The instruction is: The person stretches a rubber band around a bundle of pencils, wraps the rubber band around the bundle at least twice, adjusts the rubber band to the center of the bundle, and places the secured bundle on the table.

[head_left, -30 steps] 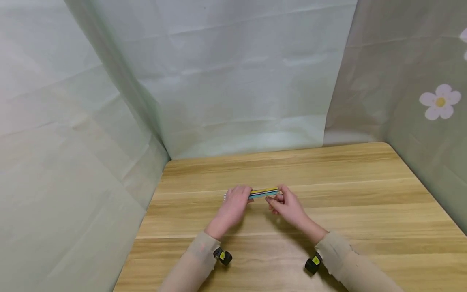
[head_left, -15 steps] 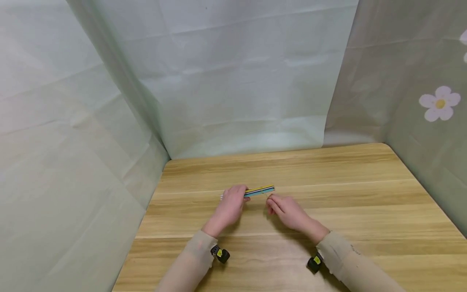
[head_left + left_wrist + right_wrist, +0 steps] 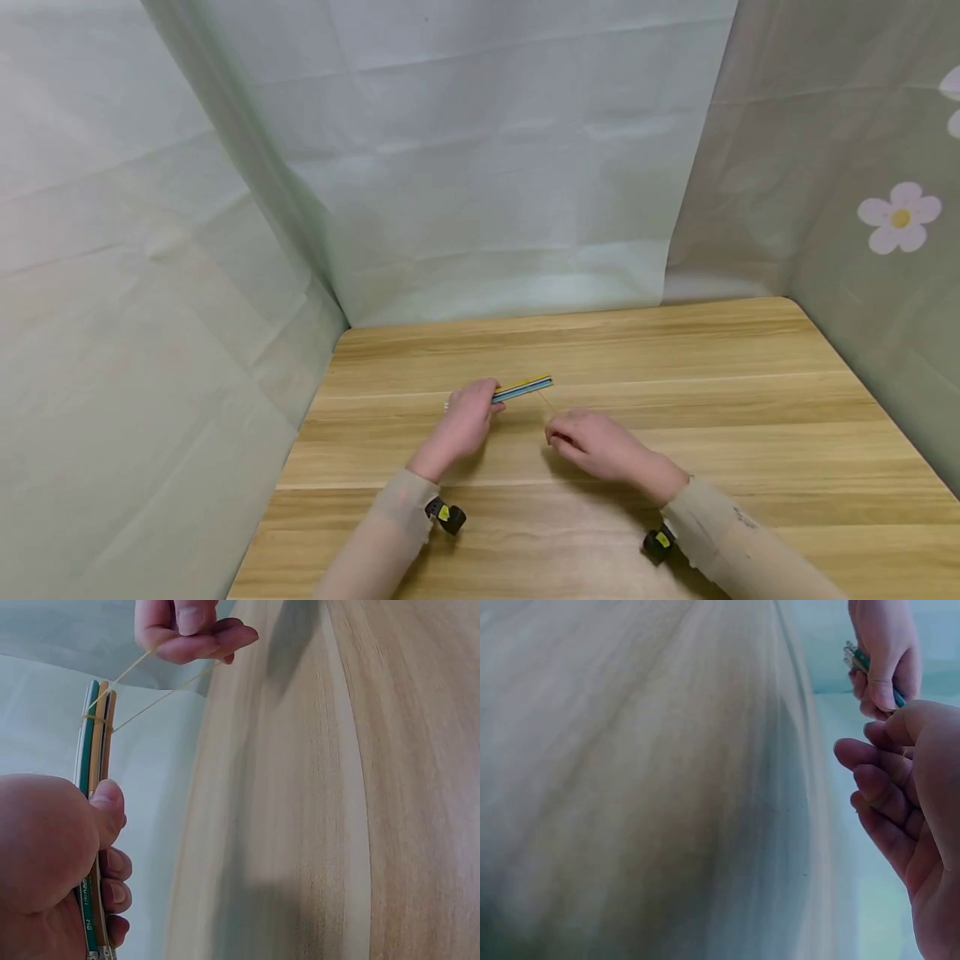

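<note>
Colourful sticks (image 3: 522,389) and taut band (image 3: 548,403) in hands (image 3: 469,417) (image 3: 596,446)

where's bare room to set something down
Bare: wooden tabletop right of the right hand, out to the edge; also the strip between the pencils and the backdrop. Crowded: between the hands, where the left hand grips the pencils and a rubber band spans the gap.

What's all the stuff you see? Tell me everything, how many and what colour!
Pencils: several, too bunched to count; yellow, blue-green, dark; in the left grip
Rubber band: one, yellowish, looped round the pencils and stretched to the right grip
Table: one, light wood, under the hands
Sheets: number unclear, pale grey-green, behind and beside the table
Flowers: one whole, one cut off; whitish; on the right
Wrist cameras: two, black and yellow-green, on the wrists
Sleeves: two, beige, on the arms
Left grip, right grip: two, bare, above the table
</note>
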{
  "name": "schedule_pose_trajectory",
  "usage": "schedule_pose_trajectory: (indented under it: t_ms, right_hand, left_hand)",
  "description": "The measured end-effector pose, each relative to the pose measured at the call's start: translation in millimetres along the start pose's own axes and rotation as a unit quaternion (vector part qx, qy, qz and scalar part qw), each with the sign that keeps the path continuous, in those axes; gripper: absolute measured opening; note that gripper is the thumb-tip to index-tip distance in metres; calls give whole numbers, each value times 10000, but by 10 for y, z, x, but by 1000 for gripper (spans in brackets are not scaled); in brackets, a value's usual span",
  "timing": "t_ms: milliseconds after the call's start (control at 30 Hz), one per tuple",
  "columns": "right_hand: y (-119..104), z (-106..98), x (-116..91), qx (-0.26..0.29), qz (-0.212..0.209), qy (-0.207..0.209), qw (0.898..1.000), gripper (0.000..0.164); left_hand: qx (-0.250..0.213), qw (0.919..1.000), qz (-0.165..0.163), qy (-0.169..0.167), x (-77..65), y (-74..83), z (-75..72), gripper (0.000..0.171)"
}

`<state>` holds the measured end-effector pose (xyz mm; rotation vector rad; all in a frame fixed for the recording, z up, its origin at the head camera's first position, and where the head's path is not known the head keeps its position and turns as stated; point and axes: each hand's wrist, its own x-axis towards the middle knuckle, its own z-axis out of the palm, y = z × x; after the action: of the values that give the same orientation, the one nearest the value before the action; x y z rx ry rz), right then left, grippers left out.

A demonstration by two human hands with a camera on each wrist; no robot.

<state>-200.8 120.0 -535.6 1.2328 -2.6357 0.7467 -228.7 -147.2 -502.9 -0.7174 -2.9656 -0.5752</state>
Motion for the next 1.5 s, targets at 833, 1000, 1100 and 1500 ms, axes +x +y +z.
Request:
schedule_pose_trajectory:
  t_ms: [833,1000,1100,1500]
  right_hand:
    - [-352,54,82,6737,1317,-3,7272,54]
    - [-393,74,84,7749,1343,399,6164,43]
    - [-425,88,118,8105,1154,651,5706,36]
    - [-611,52,321,8995,1710,2344,3267,32]
  left_hand:
    - [-587,9960,-652,159,11,104,92,13]
    - [-651,9945,-758,317,23,137,83,14]
    - [-673,9933,-866,373,38,156,80,15]
    - [-198,9914,-783,1028,34,192,116,19]
